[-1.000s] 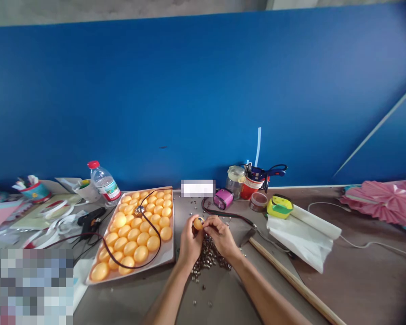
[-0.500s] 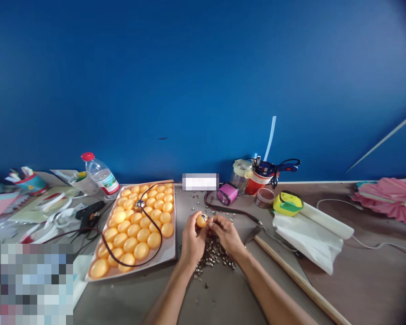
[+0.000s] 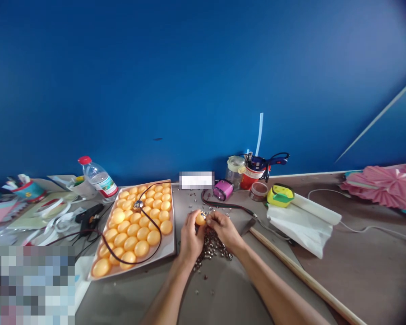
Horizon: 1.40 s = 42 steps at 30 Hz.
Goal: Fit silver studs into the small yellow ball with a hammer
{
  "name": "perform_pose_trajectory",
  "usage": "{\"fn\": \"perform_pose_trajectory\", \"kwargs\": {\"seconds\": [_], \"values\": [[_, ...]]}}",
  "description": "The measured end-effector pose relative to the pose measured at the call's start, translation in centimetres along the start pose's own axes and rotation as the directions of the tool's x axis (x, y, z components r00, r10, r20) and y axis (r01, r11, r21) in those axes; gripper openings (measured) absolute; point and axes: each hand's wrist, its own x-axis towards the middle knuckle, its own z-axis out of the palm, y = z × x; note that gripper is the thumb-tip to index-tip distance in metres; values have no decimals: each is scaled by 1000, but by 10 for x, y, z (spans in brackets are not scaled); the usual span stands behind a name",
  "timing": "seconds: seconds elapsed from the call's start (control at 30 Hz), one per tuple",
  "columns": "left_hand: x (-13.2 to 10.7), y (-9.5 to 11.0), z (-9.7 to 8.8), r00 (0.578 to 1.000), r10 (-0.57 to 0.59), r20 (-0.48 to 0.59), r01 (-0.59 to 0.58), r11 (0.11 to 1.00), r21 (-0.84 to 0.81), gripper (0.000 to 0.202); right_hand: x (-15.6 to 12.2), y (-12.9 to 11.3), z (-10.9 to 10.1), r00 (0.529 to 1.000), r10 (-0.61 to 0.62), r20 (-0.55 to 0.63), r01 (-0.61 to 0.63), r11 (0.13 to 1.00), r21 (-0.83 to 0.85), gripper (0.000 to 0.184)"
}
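My left hand [image 3: 190, 238] holds an orange ball [image 3: 200, 219] between thumb and fingers, above a heap of small shiny metal studs [image 3: 212, 249] on the table. My right hand [image 3: 224, 228] is closed in a pinch against the ball's right side; what its fingertips hold is too small to make out. Left of my hands lies a white tray [image 3: 169, 251] filled with several more orange balls [image 3: 137, 231], with a dark cable looped over them.
A black glue gun [image 3: 89, 216] and a water bottle [image 3: 97, 178] lie left of the tray. At the back stand a pink box [image 3: 222, 189], a jar, a red cup of tools [image 3: 252, 174] and a yellow-green item [image 3: 280, 195]. A wooden stick [image 3: 301, 276], white paper and pink fan lie right.
Both hands stay together on the orange ball over the studs. Only the camera view has shifted slightly; the hands have hardly moved.
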Motion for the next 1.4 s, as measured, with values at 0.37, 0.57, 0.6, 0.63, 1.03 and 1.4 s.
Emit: {"fn": "perform_pose_trajectory", "kwargs": {"seconds": [0.37,0.57,0.6,0.63,1.03,1.4], "values": [[0,-1,0,999,-25,42,27,998,-53,32,0,-7,6,996,18,-82,-19,1000,-22,14],[4,-3,-1,982,-186,22,186,962,-199,39,3,-12,-2,970,-197,-146,151,950,-275,15],[4,-4,0,978,-207,-2,202,959,-199,39,2,-12,-4,956,-257,-142,181,897,-404,14],[5,-4,0,974,-226,-31,216,957,-192,39,0,-12,-5,945,-302,-123,193,821,-537,13],[5,-5,4,977,-209,-45,203,972,-121,36,-7,-6,2,968,-246,44,150,430,-890,12],[5,-8,5,962,-273,-7,260,926,-274,40,3,-8,-2,975,-179,-132,156,973,-169,11]]}}
